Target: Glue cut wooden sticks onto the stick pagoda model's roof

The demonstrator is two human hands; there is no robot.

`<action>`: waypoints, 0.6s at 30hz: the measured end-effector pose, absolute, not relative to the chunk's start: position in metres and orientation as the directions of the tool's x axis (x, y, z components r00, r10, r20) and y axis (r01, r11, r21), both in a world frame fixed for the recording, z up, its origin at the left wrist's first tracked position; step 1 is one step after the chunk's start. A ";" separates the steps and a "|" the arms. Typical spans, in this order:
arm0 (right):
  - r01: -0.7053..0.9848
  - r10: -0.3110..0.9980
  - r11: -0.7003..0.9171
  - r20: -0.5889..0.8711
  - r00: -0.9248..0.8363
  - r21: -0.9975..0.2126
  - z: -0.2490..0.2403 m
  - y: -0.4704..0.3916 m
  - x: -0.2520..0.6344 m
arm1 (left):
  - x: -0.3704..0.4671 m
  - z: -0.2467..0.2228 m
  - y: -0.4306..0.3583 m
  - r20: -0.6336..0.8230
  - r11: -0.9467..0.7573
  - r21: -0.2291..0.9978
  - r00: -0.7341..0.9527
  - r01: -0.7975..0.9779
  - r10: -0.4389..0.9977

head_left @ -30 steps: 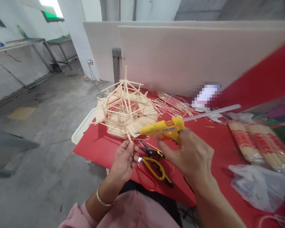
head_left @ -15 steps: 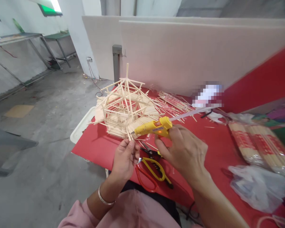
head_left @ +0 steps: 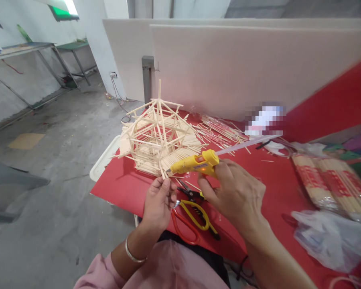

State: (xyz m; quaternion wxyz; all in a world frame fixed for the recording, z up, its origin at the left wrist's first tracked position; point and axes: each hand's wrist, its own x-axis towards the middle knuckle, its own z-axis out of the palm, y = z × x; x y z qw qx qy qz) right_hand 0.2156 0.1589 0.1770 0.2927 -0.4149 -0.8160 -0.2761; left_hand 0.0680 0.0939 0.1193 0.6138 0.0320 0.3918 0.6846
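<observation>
Pale large boards [head_left: 228, 68] stand behind the table, and its red top [head_left: 117, 186] reaches from the left side to the right edge of the view. On this top, near its left end, is the house-like model of thin wooden sticks [head_left: 163, 129], with an open pointed roof frame and one stick rising from its peak.

At the near corner of the model, the left hand [head_left: 158, 204] has its thumb and fingers closed on a small stick piece [head_left: 163, 174]. Its other fingers are curled. The right hand [head_left: 240, 196] is wrapped around the handle of a yellow glue gun [head_left: 195, 162], whose nozzle points left, to the same piece. From this view I cannot say surely whether the nozzle touches it. A long glue stick [head_left: 246, 145] comes out from the back of the gun.

Between the two wrists lie cutting tools with red and yellow handles [head_left: 185, 228]. Loose sticks [head_left: 219, 128] are scattered behind the gun; at right are packed sticks [head_left: 313, 180] and a crumpled plastic bag [head_left: 332, 241].
</observation>
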 end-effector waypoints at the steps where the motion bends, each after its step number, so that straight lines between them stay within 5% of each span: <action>1: 0.838 0.516 0.503 0.704 -0.488 0.213 0.177 0.159 0.216 | 0.068 0.119 0.094 -0.438 0.059 0.574 -0.245 -0.817 0.865; 18: 0.836 0.521 0.508 0.699 -0.489 0.207 0.175 0.156 0.222 | 0.069 0.116 0.094 -0.435 0.055 0.569 -0.244 -0.821 0.867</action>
